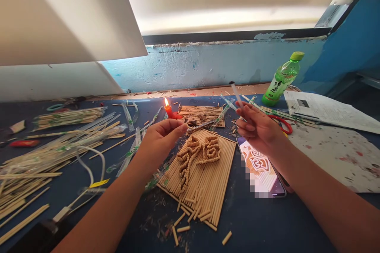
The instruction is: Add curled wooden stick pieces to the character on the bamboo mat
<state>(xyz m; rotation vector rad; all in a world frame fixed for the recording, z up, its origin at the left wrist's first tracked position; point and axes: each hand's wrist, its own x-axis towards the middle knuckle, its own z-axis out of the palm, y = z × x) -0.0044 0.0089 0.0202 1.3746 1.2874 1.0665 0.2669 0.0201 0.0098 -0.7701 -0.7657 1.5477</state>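
Note:
My right hand point(257, 124) is closed around a translucent glue stick point(236, 94) that points upward, its tip blackened. My left hand point(163, 136) is pinched shut at the fingertips; whatever is between them is too small to make out. Just behind that hand, a lit red candle point(168, 108) burns. Below both hands lies a panel of wooden sticks point(213, 189) laid side by side. Raised shapes built from short stick pieces point(209, 150) sit on its upper half. Loose cut pieces point(204, 215) lie on and around its lower edge.
A darkened stick panel point(204, 111) lies behind. A lit phone point(259, 166) is under my right forearm, with red-handled scissors point(282, 123) nearby. A green tea bottle point(283, 79) stands at back right beside papers point(335, 110). Stick bundles point(68, 118) and a white cable point(101, 162) cover the left.

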